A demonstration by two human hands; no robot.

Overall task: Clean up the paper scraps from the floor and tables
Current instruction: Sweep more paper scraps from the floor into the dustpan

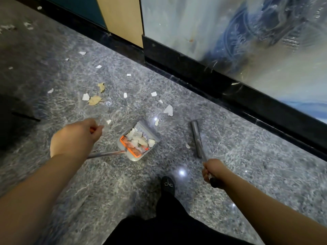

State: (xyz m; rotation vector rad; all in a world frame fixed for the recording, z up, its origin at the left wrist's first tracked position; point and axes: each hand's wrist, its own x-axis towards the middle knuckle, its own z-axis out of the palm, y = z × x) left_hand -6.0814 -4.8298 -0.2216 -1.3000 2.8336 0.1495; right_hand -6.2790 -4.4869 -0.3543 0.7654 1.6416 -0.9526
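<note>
A grey dustpan (155, 137) with an orange comb edge stands on the speckled floor, holding several white paper scraps (138, 138). Its metal handle (106, 154) runs left under my left hand (77, 137), which is closed around the handle's top. My right hand (212, 172) grips a broom handle; the grey broom head (196, 138) rests on the floor right of the dustpan. Loose white and tan paper scraps (94, 99) lie scattered on the floor beyond the dustpan, one larger white piece (168, 110) just behind it and a small one (187, 146) beside the broom.
A black skirting (203, 80) runs diagonally along a wall with a blue-white panel (247, 41) to the right. My dark shoe (168, 184) and trouser leg are at the bottom centre. A dark object (12, 121) sits at the left edge. More scraps (28, 25) lie far left.
</note>
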